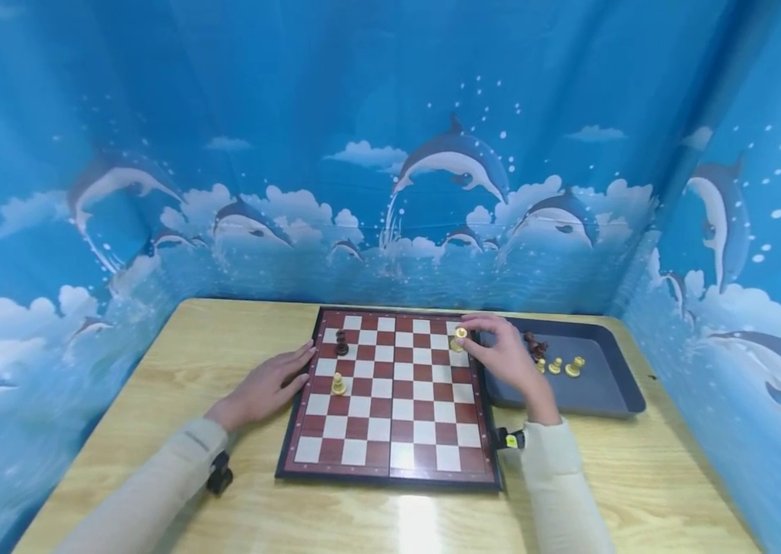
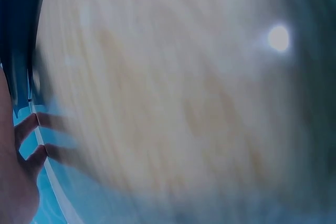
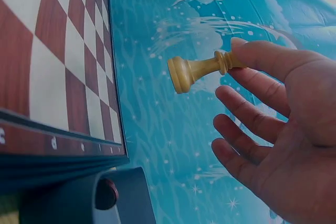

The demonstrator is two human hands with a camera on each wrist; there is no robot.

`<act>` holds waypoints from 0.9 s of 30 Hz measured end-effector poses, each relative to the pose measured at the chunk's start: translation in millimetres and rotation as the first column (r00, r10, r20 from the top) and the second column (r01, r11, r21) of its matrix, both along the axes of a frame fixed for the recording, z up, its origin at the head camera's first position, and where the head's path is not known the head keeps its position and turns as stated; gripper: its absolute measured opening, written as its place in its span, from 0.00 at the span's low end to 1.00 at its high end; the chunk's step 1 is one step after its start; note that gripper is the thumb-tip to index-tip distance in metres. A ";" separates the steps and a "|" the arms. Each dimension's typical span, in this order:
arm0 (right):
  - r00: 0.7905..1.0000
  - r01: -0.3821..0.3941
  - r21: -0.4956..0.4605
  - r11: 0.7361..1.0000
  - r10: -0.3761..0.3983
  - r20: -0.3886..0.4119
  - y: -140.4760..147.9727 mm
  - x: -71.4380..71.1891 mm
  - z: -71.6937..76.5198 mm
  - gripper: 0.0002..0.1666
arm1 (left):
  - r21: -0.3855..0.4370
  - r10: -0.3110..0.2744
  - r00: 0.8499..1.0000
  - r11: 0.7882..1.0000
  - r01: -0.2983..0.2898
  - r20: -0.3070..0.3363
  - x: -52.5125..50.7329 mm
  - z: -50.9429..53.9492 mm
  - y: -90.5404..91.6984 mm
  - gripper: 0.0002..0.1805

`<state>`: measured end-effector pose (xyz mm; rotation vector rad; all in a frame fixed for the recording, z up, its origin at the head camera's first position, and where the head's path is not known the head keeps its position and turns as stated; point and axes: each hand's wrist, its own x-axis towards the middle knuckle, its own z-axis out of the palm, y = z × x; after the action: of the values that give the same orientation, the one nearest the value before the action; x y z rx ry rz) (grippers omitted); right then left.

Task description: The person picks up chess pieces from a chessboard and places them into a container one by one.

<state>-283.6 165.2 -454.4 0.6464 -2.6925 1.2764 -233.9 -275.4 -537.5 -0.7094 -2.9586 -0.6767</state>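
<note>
My right hand [image 1: 501, 355] pinches a gold chess piece [image 3: 202, 72] by its head between thumb and forefinger. Its base hangs free in the right wrist view, while the fingers hide its top. That hand is over the far right corner of the red and white chessboard [image 1: 402, 388]. At the board's left edge rests my left hand [image 1: 268, 388], its fingers extended and touching the frame. A dark chess piece [image 1: 342, 343] stands on the left part of the board, and a gold pawn [image 1: 338, 385] stands nearer to me.
A dark grey tray [image 1: 601, 396] lies against the board's right side. In it are dark pieces [image 1: 535, 346] and several gold ones, among them a gold piece [image 1: 575, 367]. The wooden table [image 1: 251, 508] meets a blue dolphin curtain [image 1: 321, 192] at the back.
</note>
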 end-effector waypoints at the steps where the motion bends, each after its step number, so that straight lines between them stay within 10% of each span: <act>1: 1.000 0.005 0.004 1.000 -0.005 -0.002 1.1 -0.1 0.8 0.17 | -0.001 -0.004 1.000 1.000 0.004 -0.006 0.4 0.7 0.0 0.32; 27: 0.988 0.157 -0.006 0.988 -0.157 -0.004 61.8 2.1 10.9 0.19 | -0.007 0.007 1.000 1.000 -0.007 0.021 2.5 -2.7 -0.4 0.33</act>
<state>-281.5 227.0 -443.4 0.4261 -2.6733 1.2407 -231.3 -275.9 -540.3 -0.6965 -2.9819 -0.6781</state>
